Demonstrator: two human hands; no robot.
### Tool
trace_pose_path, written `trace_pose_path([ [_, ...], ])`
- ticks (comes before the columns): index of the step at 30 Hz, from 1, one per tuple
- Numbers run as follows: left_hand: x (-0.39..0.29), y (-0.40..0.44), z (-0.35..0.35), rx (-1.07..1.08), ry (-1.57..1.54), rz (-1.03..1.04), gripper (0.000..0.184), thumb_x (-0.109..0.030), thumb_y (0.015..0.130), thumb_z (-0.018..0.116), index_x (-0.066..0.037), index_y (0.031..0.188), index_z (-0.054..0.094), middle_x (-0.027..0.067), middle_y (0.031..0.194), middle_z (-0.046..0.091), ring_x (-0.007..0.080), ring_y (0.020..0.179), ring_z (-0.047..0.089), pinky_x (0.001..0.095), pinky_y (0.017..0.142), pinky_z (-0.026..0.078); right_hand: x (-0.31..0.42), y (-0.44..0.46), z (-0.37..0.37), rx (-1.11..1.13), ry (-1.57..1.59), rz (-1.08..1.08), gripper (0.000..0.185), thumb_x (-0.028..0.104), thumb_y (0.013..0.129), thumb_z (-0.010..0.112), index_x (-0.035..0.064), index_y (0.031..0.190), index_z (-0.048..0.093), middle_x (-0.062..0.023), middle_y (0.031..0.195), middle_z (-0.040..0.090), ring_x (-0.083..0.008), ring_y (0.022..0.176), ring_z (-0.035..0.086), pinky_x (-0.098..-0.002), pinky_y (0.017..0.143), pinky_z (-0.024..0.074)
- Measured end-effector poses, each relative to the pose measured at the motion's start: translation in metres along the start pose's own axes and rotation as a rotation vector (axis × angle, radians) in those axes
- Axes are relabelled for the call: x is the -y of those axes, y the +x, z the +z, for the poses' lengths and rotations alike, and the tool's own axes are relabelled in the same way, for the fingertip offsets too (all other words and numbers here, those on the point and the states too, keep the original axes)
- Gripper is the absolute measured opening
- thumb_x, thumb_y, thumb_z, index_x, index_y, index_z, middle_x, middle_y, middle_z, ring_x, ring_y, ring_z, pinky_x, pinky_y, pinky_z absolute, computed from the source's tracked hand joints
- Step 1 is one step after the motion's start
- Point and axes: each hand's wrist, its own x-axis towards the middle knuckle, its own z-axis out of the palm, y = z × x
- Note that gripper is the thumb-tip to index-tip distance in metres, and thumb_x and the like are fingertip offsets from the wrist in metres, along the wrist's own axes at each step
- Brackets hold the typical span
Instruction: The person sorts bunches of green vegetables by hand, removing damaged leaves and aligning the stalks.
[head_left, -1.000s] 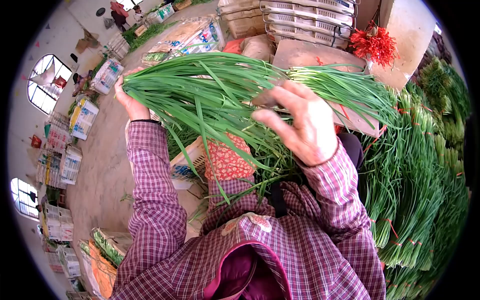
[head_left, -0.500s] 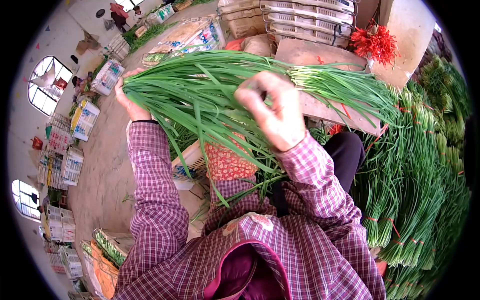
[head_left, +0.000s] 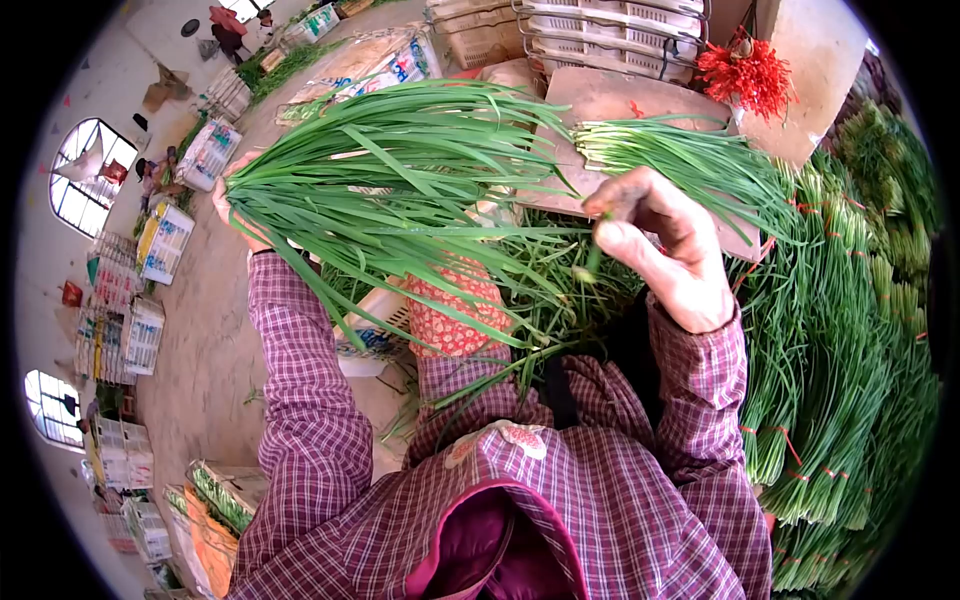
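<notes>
My left hand [head_left: 236, 205] is closed around one end of a fanned bunch of green chives [head_left: 390, 165], held up over my lap. The loose leaves spread toward the right. My right hand [head_left: 675, 250] is apart from the bunch, thumb and forefinger pinched together. A short bit of chive leaf [head_left: 590, 262] hangs from that pinch. Beyond it, a second pile of chives [head_left: 670, 150] with pale stem ends lies on a board [head_left: 640, 92]. Loose trimmed leaves [head_left: 560, 285] lie below, between my hands.
Tied chive bundles [head_left: 830, 380] are heaped along my right side. Red ties [head_left: 745, 78] hang in a cluster behind the board. White crates [head_left: 615, 40] are stacked at the back. More crates [head_left: 165, 240] stand along the left wall, with people in the distance.
My right hand has moved right and down, away from the bunch, with a leaf bit in its pinch. The left hand and bunch have shifted slightly left.
</notes>
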Motion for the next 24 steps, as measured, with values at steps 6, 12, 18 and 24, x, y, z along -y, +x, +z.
trace_pose_path([
  [6,-0.002,0.006,-0.007,0.031,-0.285,-0.108,0.038,-0.033,0.09,0.042,0.0,0.094,0.06,0.0161,0.098,0.061,0.0293,0.103,0.055,0.0486,0.095,0.042,-0.005,0.019,0.015,0.033,-0.491,-0.182,0.015,0.02,0.085,0.065,0.005,0.085,0.067,-0.0126,0.076,0.062,-0.0292,0.072,0.061,-0.0366,0.065,0.0476],
  [12,-0.006,-0.002,0.012,-0.021,-0.101,-0.063,0.04,-0.033,0.092,0.038,0.002,0.098,0.058,0.0161,0.102,0.061,0.03,0.101,0.058,0.0476,0.093,0.046,0.011,0.01,0.029,0.059,-0.563,-0.202,0.017,0.023,0.08,0.068,0.0068,0.082,0.066,-0.0115,0.074,0.064,-0.0297,0.069,0.064,-0.0378,0.062,0.0502],
  [18,-0.004,-0.004,0.017,-0.135,-0.033,-0.044,0.034,-0.03,0.09,0.043,0.0,0.094,0.057,0.0144,0.096,0.062,0.03,0.099,0.058,0.0487,0.09,0.047,-0.011,-0.006,0.047,0.057,-0.925,-0.008,0.037,0.043,0.078,0.068,0.0069,0.085,0.066,-0.0135,0.062,0.062,-0.0295,0.061,0.065,-0.0398,0.054,0.0502],
  [24,-0.005,-0.007,0.025,-0.095,-0.1,-0.06,0.032,-0.03,0.09,0.043,-0.001,0.093,0.057,0.014,0.096,0.062,0.0291,0.099,0.058,0.0466,0.091,0.047,-0.025,0.016,0.065,0.081,-0.87,-0.19,0.042,0.046,0.083,0.062,0.0049,0.077,0.059,-0.0127,0.067,0.063,-0.0303,0.061,0.065,-0.0416,0.056,0.0495],
])
